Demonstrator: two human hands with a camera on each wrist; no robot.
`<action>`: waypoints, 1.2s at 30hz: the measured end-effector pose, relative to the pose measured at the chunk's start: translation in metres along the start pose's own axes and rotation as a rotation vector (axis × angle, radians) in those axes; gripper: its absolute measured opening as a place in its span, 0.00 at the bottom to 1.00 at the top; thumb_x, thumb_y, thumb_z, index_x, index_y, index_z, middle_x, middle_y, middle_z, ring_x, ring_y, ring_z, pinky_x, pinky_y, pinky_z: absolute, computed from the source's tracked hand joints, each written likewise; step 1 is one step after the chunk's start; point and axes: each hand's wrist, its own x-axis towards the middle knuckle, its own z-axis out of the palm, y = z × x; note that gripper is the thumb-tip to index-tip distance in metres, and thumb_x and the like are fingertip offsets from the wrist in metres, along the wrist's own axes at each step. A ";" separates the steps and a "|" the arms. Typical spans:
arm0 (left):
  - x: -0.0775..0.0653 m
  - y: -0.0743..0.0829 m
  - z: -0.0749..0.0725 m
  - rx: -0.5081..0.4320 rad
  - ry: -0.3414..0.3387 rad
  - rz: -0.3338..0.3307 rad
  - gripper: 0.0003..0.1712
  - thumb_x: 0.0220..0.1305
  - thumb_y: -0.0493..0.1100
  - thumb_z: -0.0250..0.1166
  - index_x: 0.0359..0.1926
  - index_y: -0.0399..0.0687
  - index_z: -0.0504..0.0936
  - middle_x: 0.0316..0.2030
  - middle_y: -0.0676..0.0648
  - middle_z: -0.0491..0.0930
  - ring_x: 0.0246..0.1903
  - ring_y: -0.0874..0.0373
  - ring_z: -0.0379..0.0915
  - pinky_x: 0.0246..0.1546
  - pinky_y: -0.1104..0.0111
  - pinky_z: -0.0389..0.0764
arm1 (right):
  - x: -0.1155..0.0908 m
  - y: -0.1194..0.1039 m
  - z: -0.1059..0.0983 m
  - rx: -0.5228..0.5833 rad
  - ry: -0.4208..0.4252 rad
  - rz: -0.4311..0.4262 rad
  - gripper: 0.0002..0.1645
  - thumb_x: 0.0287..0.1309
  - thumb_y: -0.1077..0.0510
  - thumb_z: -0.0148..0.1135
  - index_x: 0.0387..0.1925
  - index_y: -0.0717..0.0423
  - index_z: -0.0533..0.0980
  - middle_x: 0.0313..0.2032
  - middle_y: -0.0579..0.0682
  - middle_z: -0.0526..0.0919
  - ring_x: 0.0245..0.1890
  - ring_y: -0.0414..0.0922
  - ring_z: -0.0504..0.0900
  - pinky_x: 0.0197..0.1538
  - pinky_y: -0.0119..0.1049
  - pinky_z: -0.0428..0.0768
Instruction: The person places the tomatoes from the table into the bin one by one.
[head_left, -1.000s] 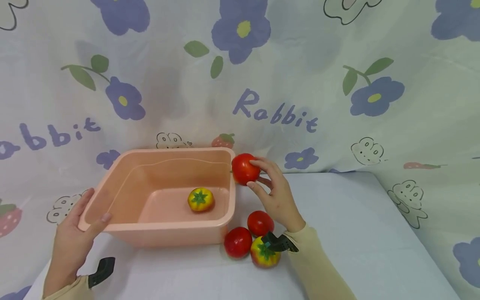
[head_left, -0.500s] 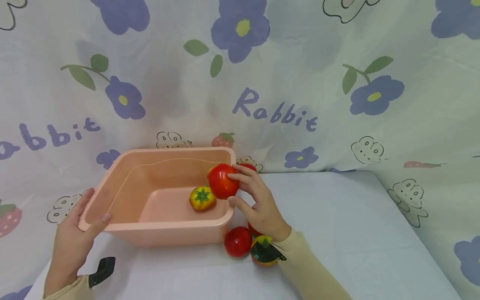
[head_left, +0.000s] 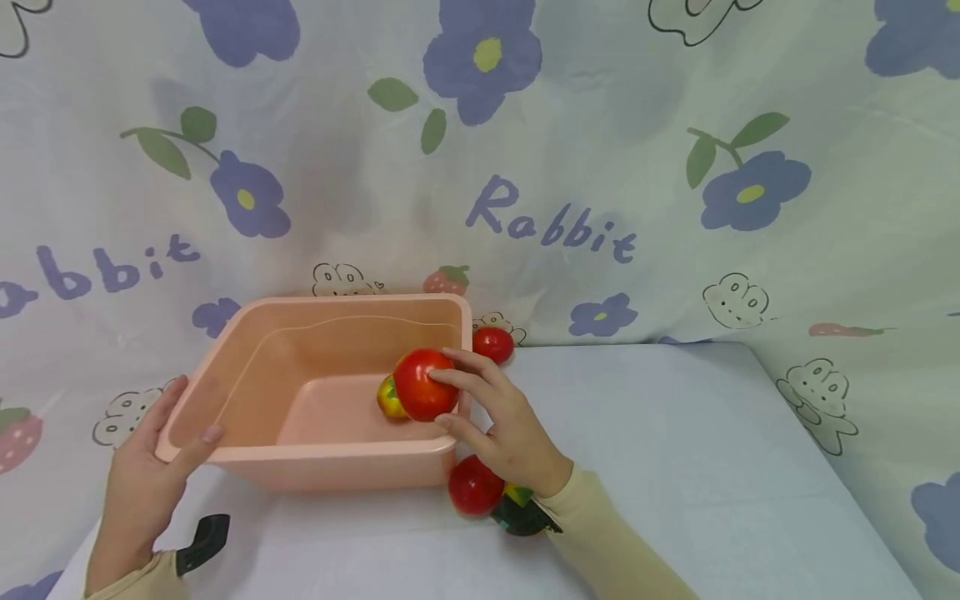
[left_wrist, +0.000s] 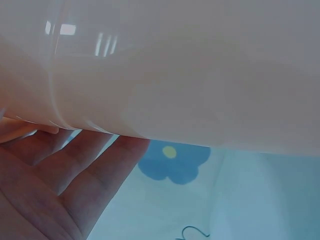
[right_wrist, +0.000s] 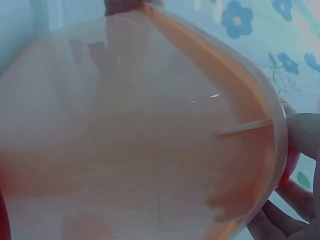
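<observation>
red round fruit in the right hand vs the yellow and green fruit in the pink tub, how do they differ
Colour: the glossy red round fruit looks mostly red; the yellow and green fruit shows mainly yellow.
Pose: the red one is held by the right hand; the yellow one sits inside the pink plastic tub.
View: the red one partly hides the yellow one.
Shared: both look rounded and shiny.
</observation>
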 end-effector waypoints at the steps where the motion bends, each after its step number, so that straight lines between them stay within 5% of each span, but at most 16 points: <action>1: 0.000 0.000 0.000 -0.001 0.000 0.002 0.51 0.67 0.51 0.67 0.81 0.65 0.45 0.78 0.39 0.50 0.71 0.31 0.53 0.47 0.89 0.65 | -0.001 0.000 0.001 -0.007 -0.002 0.000 0.30 0.60 0.58 0.70 0.64 0.49 0.74 0.69 0.50 0.69 0.68 0.47 0.68 0.62 0.43 0.77; 16: -0.002 0.003 -0.001 -0.006 -0.004 0.002 0.50 0.68 0.51 0.67 0.81 0.64 0.45 0.77 0.39 0.50 0.72 0.34 0.53 0.46 0.89 0.65 | -0.003 0.004 -0.004 -0.028 -0.007 0.001 0.38 0.58 0.57 0.72 0.68 0.50 0.68 0.68 0.49 0.71 0.68 0.45 0.69 0.63 0.44 0.76; 27: -0.002 0.003 -0.001 -0.005 -0.010 -0.021 0.50 0.68 0.52 0.66 0.81 0.65 0.45 0.78 0.38 0.50 0.71 0.31 0.54 0.45 0.88 0.67 | 0.000 0.024 -0.025 0.040 0.118 0.017 0.34 0.59 0.64 0.70 0.67 0.57 0.71 0.67 0.53 0.71 0.64 0.47 0.74 0.62 0.42 0.78; 36: -0.006 0.004 -0.001 -0.006 0.001 -0.023 0.50 0.68 0.51 0.66 0.81 0.63 0.45 0.78 0.39 0.50 0.72 0.34 0.53 0.47 0.90 0.64 | -0.001 0.048 -0.029 0.047 0.162 0.119 0.33 0.60 0.64 0.69 0.66 0.58 0.71 0.65 0.52 0.74 0.58 0.52 0.79 0.59 0.48 0.80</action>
